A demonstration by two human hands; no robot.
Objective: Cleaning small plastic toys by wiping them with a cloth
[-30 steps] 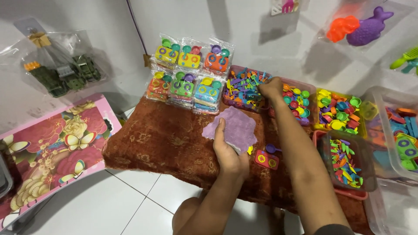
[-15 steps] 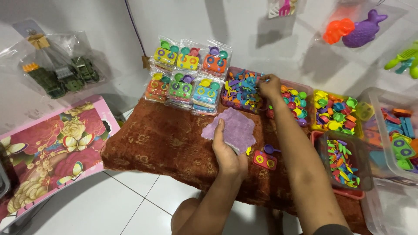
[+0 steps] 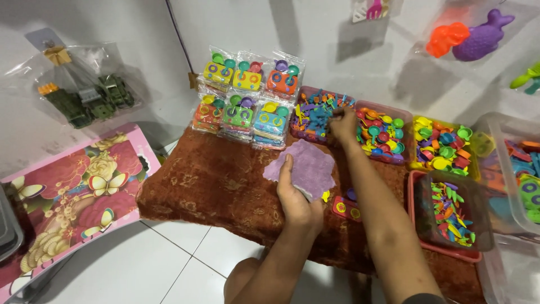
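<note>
1. White tiled floor (image 3: 169, 264) and white wall behind; a rust-brown patterned cushion (image 3: 219, 186) serves as the work surface, set against the wall.
2. Far left on the wall: a clear plastic bag of olive-green toy military vehicles (image 3: 84, 90) with a small card header at its top.
3. Lower left: a pink board printed with flowers and butterflies (image 3: 73, 186), lying tilted beside the cushion.
4. Back of the cushion: six clear packets of small toy stove sets (image 3: 247, 98), two rows of three, leaning on the wall; stoves yellow, orange, green and blue, with tiny round pans above.
5. Upper right on the wall: a bagged orange and purple fish-shaped mould pair (image 3: 469, 36).
6. Right of the packets, a row of trays: a pink tray of mixed tiny plastic utensils (image 3: 315, 115), a pink tray of small coloured ladles and pans (image 3: 382, 132), a yellow tray of little cups and pots (image 3: 441, 146). Nearer, a red tray of small leaf-shaped coloured pieces (image 3: 450, 211); at the far right a clear plastic tub (image 3: 512, 169) of larger blue and orange parts.
7. Left hand (image 3: 298, 197) holds a flat, ragged-edged piece of purple foam-like material (image 3: 306, 166), thumb on top, fingers beneath; it lies over the cushion just before the utensil tray.
8. Right hand (image 3: 342, 123) reaches into the utensil tray, fingers curled among the pieces; cannot tell whether it has pinched anything.
9. A small red toy stove (image 3: 344, 208) lies on the cushion, partly hidden by the right forearm.
</note>
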